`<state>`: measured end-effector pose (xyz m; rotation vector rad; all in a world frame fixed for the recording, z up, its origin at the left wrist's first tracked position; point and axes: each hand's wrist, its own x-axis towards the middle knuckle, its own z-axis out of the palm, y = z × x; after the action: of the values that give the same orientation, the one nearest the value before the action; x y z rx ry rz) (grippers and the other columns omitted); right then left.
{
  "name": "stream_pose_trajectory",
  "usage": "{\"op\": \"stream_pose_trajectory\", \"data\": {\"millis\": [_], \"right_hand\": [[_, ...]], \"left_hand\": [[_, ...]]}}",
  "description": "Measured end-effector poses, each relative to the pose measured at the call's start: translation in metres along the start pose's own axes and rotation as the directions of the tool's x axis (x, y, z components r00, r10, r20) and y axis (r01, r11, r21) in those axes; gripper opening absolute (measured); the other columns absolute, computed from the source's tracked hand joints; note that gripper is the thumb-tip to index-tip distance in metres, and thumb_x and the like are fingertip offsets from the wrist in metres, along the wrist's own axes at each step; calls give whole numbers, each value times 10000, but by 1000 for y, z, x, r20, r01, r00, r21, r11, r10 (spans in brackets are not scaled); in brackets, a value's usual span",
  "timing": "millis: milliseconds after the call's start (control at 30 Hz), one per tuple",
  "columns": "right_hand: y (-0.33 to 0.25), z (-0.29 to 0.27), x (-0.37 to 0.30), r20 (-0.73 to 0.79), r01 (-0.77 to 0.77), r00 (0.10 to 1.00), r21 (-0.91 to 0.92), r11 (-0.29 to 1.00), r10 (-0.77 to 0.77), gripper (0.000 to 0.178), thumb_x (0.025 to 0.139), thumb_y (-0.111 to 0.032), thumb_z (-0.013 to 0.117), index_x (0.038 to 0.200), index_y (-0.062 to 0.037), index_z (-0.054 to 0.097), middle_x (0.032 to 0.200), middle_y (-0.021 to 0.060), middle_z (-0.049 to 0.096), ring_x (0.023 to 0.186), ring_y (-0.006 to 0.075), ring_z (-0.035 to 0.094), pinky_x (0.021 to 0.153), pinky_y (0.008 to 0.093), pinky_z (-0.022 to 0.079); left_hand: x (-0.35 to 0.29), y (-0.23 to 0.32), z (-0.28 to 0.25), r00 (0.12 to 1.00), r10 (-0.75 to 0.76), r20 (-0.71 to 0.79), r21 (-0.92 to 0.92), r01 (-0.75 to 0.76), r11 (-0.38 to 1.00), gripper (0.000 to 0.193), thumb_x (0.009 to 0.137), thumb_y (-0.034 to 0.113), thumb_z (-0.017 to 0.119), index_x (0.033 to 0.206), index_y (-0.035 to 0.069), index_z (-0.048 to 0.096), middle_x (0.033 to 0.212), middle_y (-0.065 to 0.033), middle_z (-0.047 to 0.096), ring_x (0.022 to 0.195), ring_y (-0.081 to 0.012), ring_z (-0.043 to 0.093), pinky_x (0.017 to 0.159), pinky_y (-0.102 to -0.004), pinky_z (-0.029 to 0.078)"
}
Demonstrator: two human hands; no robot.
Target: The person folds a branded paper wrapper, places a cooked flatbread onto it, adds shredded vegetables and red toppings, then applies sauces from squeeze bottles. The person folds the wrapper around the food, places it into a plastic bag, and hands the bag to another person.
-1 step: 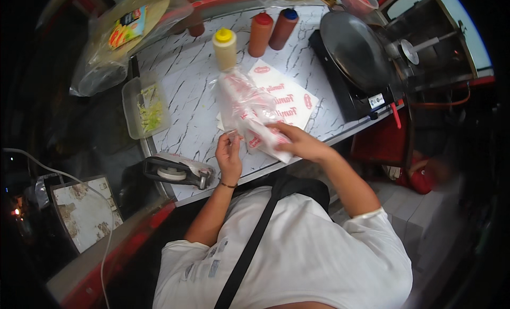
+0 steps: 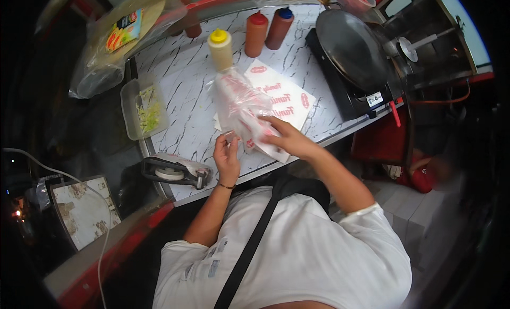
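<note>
A thin clear plastic bag [image 2: 236,99] with red print lies crumpled on the marbled table, over white wrapping paper [image 2: 295,99] with red lettering. My right hand [image 2: 289,138] closes its fingers and thumb on the bag's near end. At the bag's near left side, my left hand [image 2: 227,154] pinches a small clear strip [image 2: 229,134] between thumb and fingers. The strip's exact kind is hard to make out. A black tape dispenser [image 2: 172,171] with a white roll stands left of my left hand. What lies inside the bag is hard to see.
A cream bottle with yellow cap [image 2: 220,51], a red-capped bottle [image 2: 256,35] and a blue-capped bottle [image 2: 279,30] stand beyond. A tub of shredded greens [image 2: 146,115] sits left. To the right is a stove [image 2: 345,94] under a dark pan [image 2: 353,51].
My right hand has slid a little left along the bag, which has shifted slightly under it. My left hand keeps its pinch.
</note>
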<state>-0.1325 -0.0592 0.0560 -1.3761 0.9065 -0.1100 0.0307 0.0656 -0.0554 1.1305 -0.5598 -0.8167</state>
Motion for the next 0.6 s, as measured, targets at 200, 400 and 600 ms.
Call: {"op": "stream_pose_trajectory", "data": {"millis": [200, 400, 600], "right_hand": [[47, -16, 63, -375, 267, 772, -541, 798, -513, 402, 902, -229, 697, 1248, -51, 597, 1013, 142, 586, 878, 281, 607, 718, 372, 496], [43, -42, 82, -325, 498, 683, -448, 743, -654, 168, 915, -163, 649, 1017, -29, 643, 921, 193, 639, 921, 374, 626, 829, 431, 492], [-24, -103, 15, -10, 744, 654, -168, 646, -756, 152, 968, -149, 594, 969, 4, 593, 896, 79, 663, 850, 131, 611, 769, 338, 503]], "left_hand": [[-13, -10, 16, 956, 292, 4, 490, -256, 833, 350, 886, 54, 712, 1205, -22, 588, 1116, -104, 591, 1038, -218, 554, 968, -346, 412], [10, 21, 40, 945, 296, -141, 529, -181, 829, 286, 927, 58, 670, 1189, 5, 568, 1013, -98, 647, 993, -198, 600, 902, -357, 463], [-5, 114, 102, 937, 334, 103, 144, -346, 927, 322, 967, 31, 585, 1244, 23, 420, 1125, -164, 665, 1033, -209, 641, 956, -323, 482]]}}
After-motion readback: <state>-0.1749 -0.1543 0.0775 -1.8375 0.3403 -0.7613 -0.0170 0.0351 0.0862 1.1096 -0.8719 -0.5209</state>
